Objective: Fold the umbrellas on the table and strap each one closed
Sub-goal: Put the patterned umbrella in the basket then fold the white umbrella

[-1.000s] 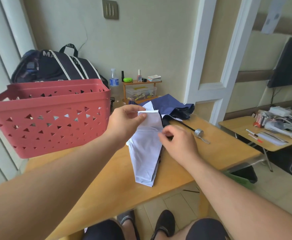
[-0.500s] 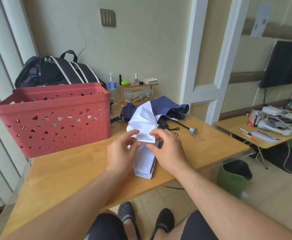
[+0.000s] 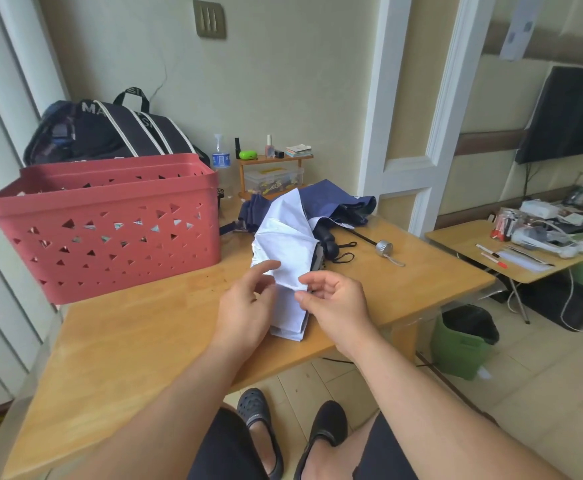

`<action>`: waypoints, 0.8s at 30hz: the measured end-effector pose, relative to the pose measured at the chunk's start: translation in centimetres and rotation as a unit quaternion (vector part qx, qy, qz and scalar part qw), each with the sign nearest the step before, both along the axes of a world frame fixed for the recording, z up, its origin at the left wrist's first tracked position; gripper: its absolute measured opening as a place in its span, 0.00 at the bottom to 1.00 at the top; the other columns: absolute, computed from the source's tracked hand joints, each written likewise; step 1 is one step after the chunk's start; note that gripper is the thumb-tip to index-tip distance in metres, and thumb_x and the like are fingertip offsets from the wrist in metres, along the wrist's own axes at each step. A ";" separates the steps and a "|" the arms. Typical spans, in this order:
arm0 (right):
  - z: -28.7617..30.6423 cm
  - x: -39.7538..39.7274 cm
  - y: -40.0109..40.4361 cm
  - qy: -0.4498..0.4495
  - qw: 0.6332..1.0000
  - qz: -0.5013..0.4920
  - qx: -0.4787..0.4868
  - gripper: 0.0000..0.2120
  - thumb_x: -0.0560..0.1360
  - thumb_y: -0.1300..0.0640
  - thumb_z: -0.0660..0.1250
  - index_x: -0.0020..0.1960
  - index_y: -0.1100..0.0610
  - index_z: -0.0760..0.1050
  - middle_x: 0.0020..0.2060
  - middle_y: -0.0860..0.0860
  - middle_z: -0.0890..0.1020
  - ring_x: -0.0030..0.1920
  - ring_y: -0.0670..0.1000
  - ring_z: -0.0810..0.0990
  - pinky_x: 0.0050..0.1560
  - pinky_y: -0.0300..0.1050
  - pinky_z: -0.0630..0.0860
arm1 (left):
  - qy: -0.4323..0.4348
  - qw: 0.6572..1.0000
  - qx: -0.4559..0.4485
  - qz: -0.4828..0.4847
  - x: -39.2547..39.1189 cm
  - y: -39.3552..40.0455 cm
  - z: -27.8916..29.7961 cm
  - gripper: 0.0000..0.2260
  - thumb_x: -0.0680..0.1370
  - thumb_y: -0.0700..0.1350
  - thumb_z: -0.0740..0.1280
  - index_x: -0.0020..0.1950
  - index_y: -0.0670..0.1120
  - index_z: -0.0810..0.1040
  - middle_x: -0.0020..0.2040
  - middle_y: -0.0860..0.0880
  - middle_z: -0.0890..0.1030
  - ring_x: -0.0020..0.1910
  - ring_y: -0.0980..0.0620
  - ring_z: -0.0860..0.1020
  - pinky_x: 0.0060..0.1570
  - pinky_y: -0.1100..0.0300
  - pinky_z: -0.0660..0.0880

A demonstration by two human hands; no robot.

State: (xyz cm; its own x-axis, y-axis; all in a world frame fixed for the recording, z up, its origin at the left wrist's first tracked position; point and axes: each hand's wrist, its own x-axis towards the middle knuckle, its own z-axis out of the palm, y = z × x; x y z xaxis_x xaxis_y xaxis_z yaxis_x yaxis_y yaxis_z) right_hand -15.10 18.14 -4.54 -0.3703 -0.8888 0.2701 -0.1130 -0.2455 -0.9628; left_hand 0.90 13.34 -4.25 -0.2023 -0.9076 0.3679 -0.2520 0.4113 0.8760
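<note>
Both hands (image 3: 293, 299) at white umbrella (image 3: 288, 258) on table (image 3: 137, 327).

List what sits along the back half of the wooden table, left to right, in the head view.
Red plastic basket with triangle holes → clear water bottle with blue label → small wooden shelf rack → crumpled navy blue umbrella → silver metal cap on a thin rod.

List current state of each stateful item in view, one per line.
white umbrella: collapsed, canopy loose, unstrapped, lying on table
navy umbrella: collapsed, canopy bunched, unstrapped
left hand: fingers relaxed, at the white fabric
right hand: pinching a white fabric fold
red basket: upright, open top
green bin: open, black liner
</note>
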 end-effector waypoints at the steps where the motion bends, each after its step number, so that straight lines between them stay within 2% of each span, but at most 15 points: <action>1: 0.1 -0.1 0.1 -0.004 1.000 0.012 -0.001 0.13 0.72 0.69 0.78 0.47 0.52 0.84 0.42 0.50 0.87 0.42 0.47 0.83 0.48 0.43 0.83 | 0.017 1.000 0.011 -0.010 -0.1 -0.1 0.0 0.11 0.82 0.48 0.68 0.60 0.64 0.81 0.49 0.59 0.84 0.46 0.63 0.80 0.45 0.68 0.72; 3: 0.2 -0.1 0.3 0.014 1.000 0.027 0.003 0.14 0.71 0.70 0.78 0.46 0.51 0.84 0.40 0.47 0.87 0.41 0.45 0.82 0.49 0.40 0.82 | 0.043 0.998 0.025 -0.026 -0.1 -0.5 -0.1 0.07 0.81 0.54 0.70 0.58 0.63 0.82 0.46 0.57 0.84 0.44 0.62 0.79 0.46 0.65 0.72; 5: 0.0 0.0 0.2 0.030 0.999 0.032 0.007 0.14 0.71 0.69 0.78 0.45 0.50 0.85 0.41 0.47 0.86 0.41 0.45 0.81 0.50 0.41 0.82 | 0.062 0.997 0.034 -0.039 0.0 -0.8 -0.1 0.08 0.79 0.51 0.75 0.57 0.59 0.83 0.43 0.54 0.83 0.40 0.60 0.79 0.45 0.65 0.73; 8: -0.1 0.0 0.1 0.026 0.999 0.042 0.004 0.12 0.69 0.65 0.79 0.43 0.48 0.86 0.41 0.51 0.85 0.40 0.47 0.81 0.49 0.44 0.81 | 0.076 0.995 0.044 -0.055 0.1 -0.9 -0.2 0.09 0.77 0.45 0.77 0.55 0.55 0.84 0.41 0.51 0.86 0.39 0.57 0.80 0.44 0.58 0.75; 11: 0.1 0.0 0.1 0.003 0.997 0.072 0.002 0.11 0.71 0.63 0.78 0.48 0.48 0.85 0.39 0.50 0.81 0.38 0.49 0.81 0.45 0.44 0.80 | 0.081 0.995 0.033 -0.055 0.2 -0.9 -0.2 0.07 0.77 0.46 0.77 0.52 0.57 0.85 0.41 0.50 0.86 0.39 0.55 0.81 0.45 0.55 0.77; 14: 0.1 -0.1 0.1 -0.005 0.998 0.069 0.006 0.10 0.70 0.61 0.78 0.50 0.53 0.85 0.38 0.53 0.80 0.38 0.51 0.80 0.45 0.43 0.80 | 0.055 0.997 0.006 -0.052 0.3 -0.7 -0.1 0.11 0.74 0.47 0.80 0.52 0.59 0.84 0.44 0.53 0.85 0.39 0.58 0.77 0.45 0.61 0.76; 17: 0.4 -0.5 0.3 -0.027 0.997 0.066 0.020 0.07 0.74 0.68 0.76 0.49 0.58 0.84 0.40 0.57 0.82 0.37 0.50 0.81 0.42 0.40 0.78 | 0.016 0.999 -0.021 -0.042 0.3 -0.5 0.0 0.18 0.69 0.44 0.83 0.52 0.60 0.84 0.46 0.55 0.84 0.37 0.60 0.76 0.43 0.69 0.73; 21: 0.7 -1.1 0.4 -0.060 0.995 0.075 0.019 0.08 0.75 0.70 0.74 0.49 0.58 0.83 0.36 0.54 0.80 0.32 0.47 0.77 0.39 0.39 0.75 | -0.068 0.994 -0.080 -0.003 0.3 0.0 0.1 0.14 0.73 0.46 0.80 0.48 0.65 0.82 0.43 0.61 0.83 0.43 0.59 0.79 0.42 0.73 0.69; 24: 0.6 -1.2 0.5 -0.050 0.994 0.090 0.021 0.08 0.75 0.70 0.73 0.50 0.60 0.84 0.34 0.51 0.78 0.30 0.46 0.73 0.36 0.37 0.72 | -0.135 0.983 -0.123 0.010 0.8 0.0 0.5 0.11 0.73 0.48 0.80 0.51 0.62 0.85 0.40 0.60 0.83 0.45 0.61 0.79 0.42 0.75 0.69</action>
State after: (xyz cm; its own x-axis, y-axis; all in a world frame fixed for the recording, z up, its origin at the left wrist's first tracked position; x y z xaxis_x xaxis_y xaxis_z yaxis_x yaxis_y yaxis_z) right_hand -16.29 18.67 -3.91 -0.2274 -0.9530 0.2001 0.0264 -0.2115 -0.9770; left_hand 1.65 13.33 -3.72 -0.3061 -0.8026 0.5119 -0.4711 0.5950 0.6512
